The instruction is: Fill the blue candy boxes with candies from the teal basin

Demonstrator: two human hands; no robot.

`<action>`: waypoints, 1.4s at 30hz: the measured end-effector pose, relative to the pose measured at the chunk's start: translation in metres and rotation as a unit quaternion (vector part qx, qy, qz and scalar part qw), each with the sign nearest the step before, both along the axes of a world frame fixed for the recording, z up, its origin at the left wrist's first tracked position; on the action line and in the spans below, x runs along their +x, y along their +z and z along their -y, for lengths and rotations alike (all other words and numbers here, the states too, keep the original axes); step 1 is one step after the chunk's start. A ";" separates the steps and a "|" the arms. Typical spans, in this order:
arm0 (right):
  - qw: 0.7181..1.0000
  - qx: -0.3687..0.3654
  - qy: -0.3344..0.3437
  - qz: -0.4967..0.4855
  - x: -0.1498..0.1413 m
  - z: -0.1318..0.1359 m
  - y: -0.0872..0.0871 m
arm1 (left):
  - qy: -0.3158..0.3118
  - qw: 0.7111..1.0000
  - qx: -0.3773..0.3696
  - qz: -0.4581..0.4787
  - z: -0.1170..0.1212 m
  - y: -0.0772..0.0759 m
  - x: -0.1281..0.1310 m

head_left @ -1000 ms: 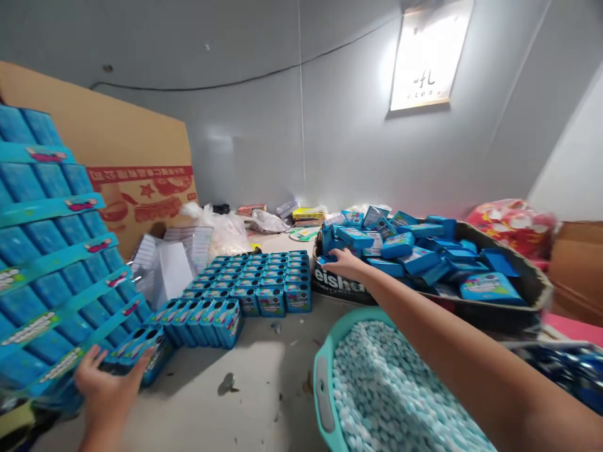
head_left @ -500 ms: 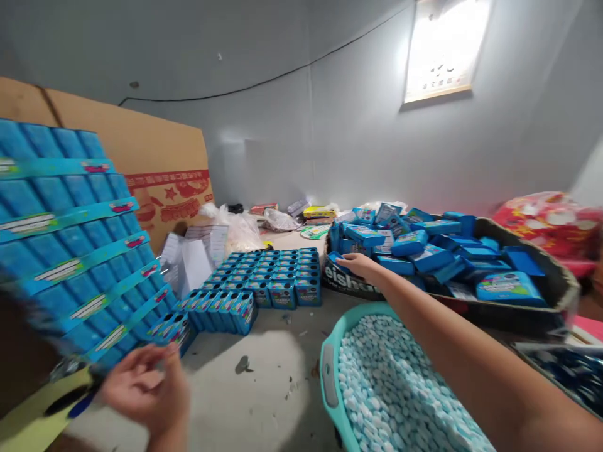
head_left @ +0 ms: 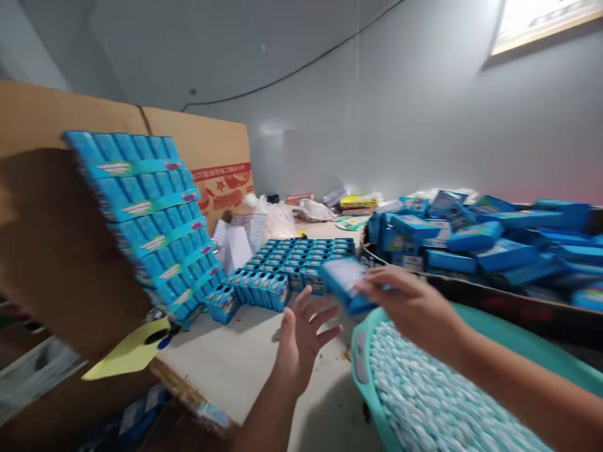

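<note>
Between the thumb and fingers of my right hand (head_left: 409, 301) is a small blue box (head_left: 346, 282), blurred by motion, its pale face turned up. My left hand (head_left: 306, 329) is just left of it, fingers spread and holding nothing. Below my right arm stands a turquoise tub (head_left: 362, 358) full of pale blue and white candies (head_left: 424, 389). A large black-edged carton (head_left: 447, 284) at the right is heaped with loose blue boxes (head_left: 475, 238). Beyond my left hand, rows of upright blue boxes (head_left: 301, 254) stand close together on the table (head_left: 226, 364).
Tiers of blue display packs (head_left: 155, 213) lean in a stack at the left, before a big brown cardboard box (head_left: 211, 141). A yellow sheet (head_left: 127, 351) lies at the table's left edge. Plastic bags (head_left: 271, 216) and a yellow packet (head_left: 358, 201) lie near the wall.
My right hand has drawn a blue box away from the carton, back and over the tub's rim. My left hand has risen toward it with fingers spread. The view has turned left.
</note>
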State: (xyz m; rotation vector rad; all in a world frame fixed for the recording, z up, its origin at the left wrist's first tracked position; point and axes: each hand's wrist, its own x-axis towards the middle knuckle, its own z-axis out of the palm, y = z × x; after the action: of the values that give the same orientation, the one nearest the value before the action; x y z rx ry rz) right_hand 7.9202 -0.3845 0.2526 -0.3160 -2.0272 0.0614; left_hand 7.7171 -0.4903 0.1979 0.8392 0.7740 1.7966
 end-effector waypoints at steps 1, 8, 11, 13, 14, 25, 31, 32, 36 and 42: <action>0.993 0.075 0.033 0.081 -0.001 0.019 -0.001 | -0.037 0.999 -0.029 0.027 -0.006 0.014 0.008; 0.961 0.048 -0.128 0.238 0.045 -0.016 0.024 | 0.071 0.989 -0.069 0.108 -0.073 0.052 0.046; 0.904 -0.119 -0.350 0.213 0.076 -0.076 0.033 | 0.073 0.987 -0.065 0.126 -0.090 0.037 0.057; 0.876 -0.159 -0.395 0.227 0.086 -0.109 0.032 | 0.077 0.988 -0.075 0.115 -0.095 0.022 0.059; 0.865 -0.177 -0.407 0.235 0.088 -0.121 0.031 | 0.079 0.988 -0.082 0.105 -0.096 0.015 0.059; 0.830 -0.184 -0.511 0.129 0.055 -0.197 0.056 | 0.179 0.979 -0.096 0.035 -0.102 -0.007 0.034; 0.868 -0.131 -0.447 0.172 0.049 -0.194 0.053 | 0.194 0.980 -0.025 0.031 -0.103 -0.007 0.041; 0.878 -0.105 -0.433 0.175 0.051 -0.182 0.052 | 0.178 0.983 -0.018 0.045 -0.100 -0.005 0.044; 0.914 -0.038 -0.384 0.123 0.058 -0.099 0.041 | 0.163 0.985 0.008 0.058 -0.079 0.007 0.062; 0.976 -0.100 -0.190 -0.043 0.061 0.012 -0.020 | 0.180 0.983 0.014 0.016 -0.052 0.012 0.089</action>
State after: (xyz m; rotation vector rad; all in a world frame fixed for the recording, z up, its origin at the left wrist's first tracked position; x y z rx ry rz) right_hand 7.9809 -0.3962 0.2328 -0.8104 -1.8464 0.0395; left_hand 7.8056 -0.4382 0.2101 0.7198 0.9260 2.1377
